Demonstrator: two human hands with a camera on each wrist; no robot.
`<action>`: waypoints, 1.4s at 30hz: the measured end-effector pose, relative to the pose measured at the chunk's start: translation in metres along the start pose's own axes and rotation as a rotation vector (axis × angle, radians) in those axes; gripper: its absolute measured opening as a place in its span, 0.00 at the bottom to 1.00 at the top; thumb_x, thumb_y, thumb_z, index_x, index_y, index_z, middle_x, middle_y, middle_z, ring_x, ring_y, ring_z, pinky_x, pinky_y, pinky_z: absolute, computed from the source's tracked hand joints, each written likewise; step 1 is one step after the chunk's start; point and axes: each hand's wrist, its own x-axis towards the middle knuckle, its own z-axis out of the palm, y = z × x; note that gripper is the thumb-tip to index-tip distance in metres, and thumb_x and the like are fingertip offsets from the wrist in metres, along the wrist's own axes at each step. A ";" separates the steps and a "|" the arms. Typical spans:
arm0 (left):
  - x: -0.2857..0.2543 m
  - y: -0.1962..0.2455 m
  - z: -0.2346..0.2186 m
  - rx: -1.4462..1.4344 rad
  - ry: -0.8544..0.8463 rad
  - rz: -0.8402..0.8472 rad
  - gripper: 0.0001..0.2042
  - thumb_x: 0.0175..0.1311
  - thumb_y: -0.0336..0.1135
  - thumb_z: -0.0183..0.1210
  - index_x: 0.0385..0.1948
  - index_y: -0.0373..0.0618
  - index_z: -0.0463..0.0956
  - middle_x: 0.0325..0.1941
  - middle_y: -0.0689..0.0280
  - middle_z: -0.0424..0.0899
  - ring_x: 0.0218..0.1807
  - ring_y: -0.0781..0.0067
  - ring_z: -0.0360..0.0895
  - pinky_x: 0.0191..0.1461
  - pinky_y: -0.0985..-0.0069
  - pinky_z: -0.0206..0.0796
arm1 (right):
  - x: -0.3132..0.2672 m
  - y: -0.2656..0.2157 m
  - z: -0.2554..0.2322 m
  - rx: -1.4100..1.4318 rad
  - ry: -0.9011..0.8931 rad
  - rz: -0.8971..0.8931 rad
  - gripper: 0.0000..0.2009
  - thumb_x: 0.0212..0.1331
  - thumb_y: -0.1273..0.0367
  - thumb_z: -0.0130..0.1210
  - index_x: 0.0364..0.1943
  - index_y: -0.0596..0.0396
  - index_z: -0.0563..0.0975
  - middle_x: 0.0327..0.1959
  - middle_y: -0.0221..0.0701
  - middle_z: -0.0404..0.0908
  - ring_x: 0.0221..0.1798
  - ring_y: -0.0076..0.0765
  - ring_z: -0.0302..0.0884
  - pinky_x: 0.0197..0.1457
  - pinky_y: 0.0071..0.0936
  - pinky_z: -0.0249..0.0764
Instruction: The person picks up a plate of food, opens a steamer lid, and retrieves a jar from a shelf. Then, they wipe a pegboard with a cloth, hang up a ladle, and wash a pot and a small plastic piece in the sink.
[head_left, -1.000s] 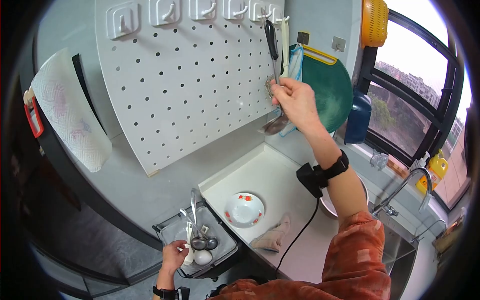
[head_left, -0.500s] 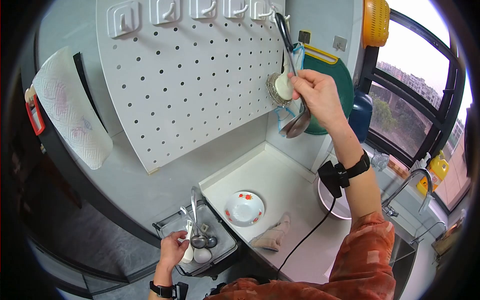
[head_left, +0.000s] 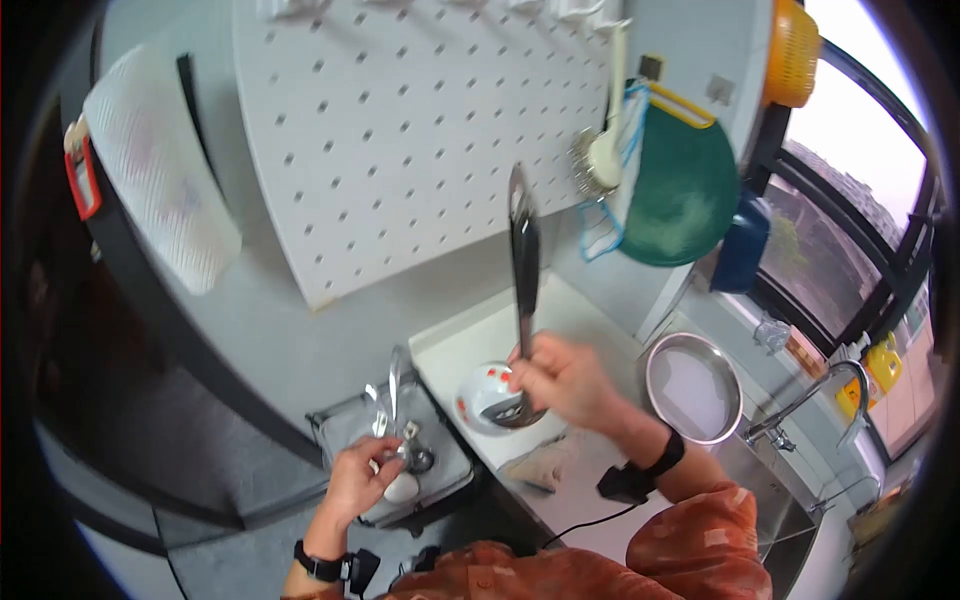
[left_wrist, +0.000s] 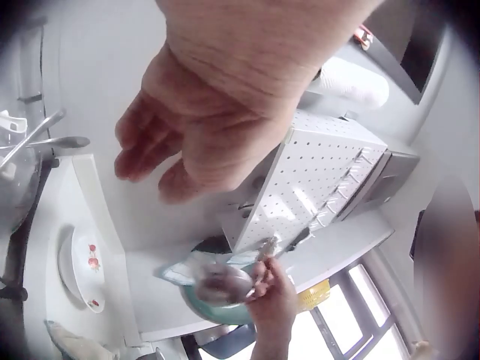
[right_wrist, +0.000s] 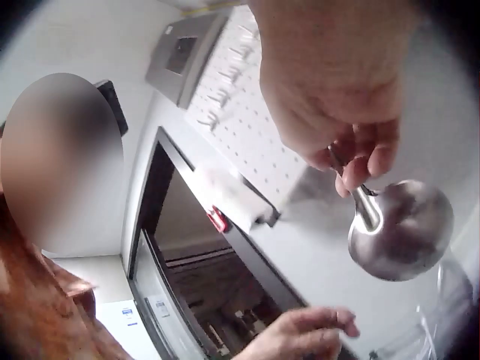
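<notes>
Above the bowl [head_left: 487, 403], right hand [head_left: 560, 380] grips the ladle [head_left: 522, 290] upright; left hand [head_left: 362, 480] relaxed.

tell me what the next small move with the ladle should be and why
Probably lower the ladle toward the utensil tray and lay it in. The right hand grips it low on the handle, bowl end just above the flowered dish, handle pointing up. The left hand rests among the spoons in that tray, so it looks like the collecting spot.
</notes>
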 end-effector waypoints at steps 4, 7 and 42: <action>-0.002 -0.015 0.004 0.063 -0.037 0.009 0.13 0.49 0.30 0.60 0.39 0.42 0.76 0.31 0.60 0.78 0.24 0.68 0.74 0.30 0.74 0.66 | -0.001 0.066 0.078 0.165 -0.205 0.152 0.08 0.60 0.68 0.49 0.33 0.60 0.71 0.24 0.29 0.79 0.19 0.19 0.72 0.22 0.18 0.69; -0.008 -0.039 0.006 0.054 -0.074 -0.085 0.13 0.51 0.31 0.60 0.40 0.42 0.76 0.30 0.63 0.79 0.24 0.74 0.74 0.30 0.77 0.67 | 0.012 0.118 0.130 0.170 -0.338 0.266 0.09 0.62 0.66 0.46 0.34 0.59 0.70 0.28 0.30 0.79 0.22 0.20 0.74 0.23 0.17 0.70; -0.022 -0.125 0.010 0.228 -0.167 -0.214 0.17 0.46 0.41 0.61 0.39 0.48 0.78 0.29 0.65 0.83 0.32 0.67 0.80 0.41 0.75 0.71 | 0.187 -0.179 -0.125 0.067 0.649 -0.465 0.14 0.56 0.68 0.54 0.43 0.63 0.72 0.29 0.31 0.78 0.26 0.21 0.75 0.23 0.15 0.68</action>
